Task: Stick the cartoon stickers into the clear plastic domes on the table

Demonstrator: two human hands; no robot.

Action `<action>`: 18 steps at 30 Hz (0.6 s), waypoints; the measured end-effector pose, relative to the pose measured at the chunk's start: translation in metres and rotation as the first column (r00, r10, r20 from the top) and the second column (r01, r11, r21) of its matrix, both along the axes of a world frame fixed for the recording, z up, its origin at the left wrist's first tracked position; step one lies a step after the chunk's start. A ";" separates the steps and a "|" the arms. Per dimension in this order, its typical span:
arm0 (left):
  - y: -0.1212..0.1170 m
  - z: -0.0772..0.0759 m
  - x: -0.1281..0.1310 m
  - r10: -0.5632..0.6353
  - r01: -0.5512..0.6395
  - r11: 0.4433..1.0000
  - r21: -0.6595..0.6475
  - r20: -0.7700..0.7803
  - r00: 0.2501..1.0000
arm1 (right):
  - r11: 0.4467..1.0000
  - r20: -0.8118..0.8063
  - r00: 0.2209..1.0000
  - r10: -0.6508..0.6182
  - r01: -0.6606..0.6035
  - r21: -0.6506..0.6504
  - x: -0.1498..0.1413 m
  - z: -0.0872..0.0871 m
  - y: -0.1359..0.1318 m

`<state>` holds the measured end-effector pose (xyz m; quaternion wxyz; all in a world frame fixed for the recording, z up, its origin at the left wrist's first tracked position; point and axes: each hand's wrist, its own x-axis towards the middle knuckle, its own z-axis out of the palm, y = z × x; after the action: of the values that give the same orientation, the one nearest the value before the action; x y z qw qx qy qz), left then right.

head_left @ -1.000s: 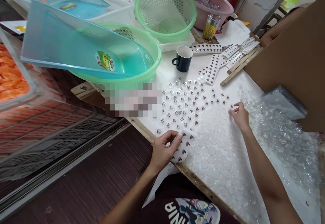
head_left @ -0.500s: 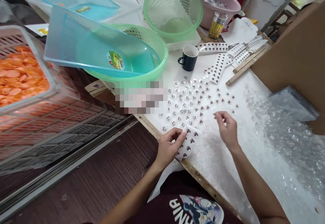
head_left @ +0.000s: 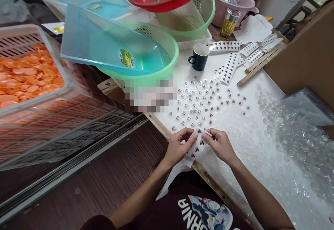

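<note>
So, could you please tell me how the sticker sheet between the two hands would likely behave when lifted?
The sticker sheet is probably floppy, since it looks thin as paper. It is likely light for its size too, as the left hand and right hand seem merely to pinch it near its edges.

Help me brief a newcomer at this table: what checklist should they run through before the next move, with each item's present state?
1. Sticker sheet held: ok, the left grip pinches it.
2. Right grip at the sheet: ok, thumb and finger are at its upper right edge.
3. A sticker peeled free: cannot tell, the fingers cover that edge.
4. Plain clear discs on hand: ok, many lie to the right of the sheet.
5. Clear plastic pieces farther right spread singly: not ok, they are heaped.
6. Mug away from both hands: ok, upright beyond the printed discs.
</note>
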<state>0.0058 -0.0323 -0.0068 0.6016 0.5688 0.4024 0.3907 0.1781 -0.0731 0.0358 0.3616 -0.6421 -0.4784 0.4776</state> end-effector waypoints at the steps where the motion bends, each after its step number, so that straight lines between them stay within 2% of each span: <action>1: 0.000 0.000 0.000 -0.002 0.002 1.000 -0.007 0.004 1.000 | 1.000 -0.006 1.000 0.001 -0.001 0.000 -0.001 -0.001 0.000; 6: 0.000 0.001 0.000 0.035 -0.035 0.999 -0.041 0.015 0.999 | 0.986 0.085 0.987 -0.138 0.129 0.105 -0.003 0.001 -0.002; 10: 0.000 0.003 0.001 0.053 -0.053 0.998 -0.038 -0.003 0.999 | 0.967 0.186 0.970 -0.157 0.113 0.227 0.001 0.009 -0.006; 12: 0.000 0.003 0.002 0.059 -0.059 0.998 -0.036 -0.009 0.998 | 0.951 0.179 0.966 -0.188 0.133 0.279 0.003 0.012 -0.005; 15: 0.000 0.003 0.002 0.063 -0.063 0.997 -0.037 -0.007 0.998 | 0.923 0.118 0.954 -0.276 0.229 0.308 0.003 0.013 0.001; 18: 0.000 0.002 0.001 0.048 -0.048 0.999 -0.020 -0.011 0.999 | 0.947 0.039 0.974 -0.225 0.209 0.244 -0.002 0.010 0.012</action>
<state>0.0070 -0.0320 -0.0049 0.5956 0.5548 0.4233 0.3978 0.1759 -0.0612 0.0456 0.4702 -0.6584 -0.4702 0.3525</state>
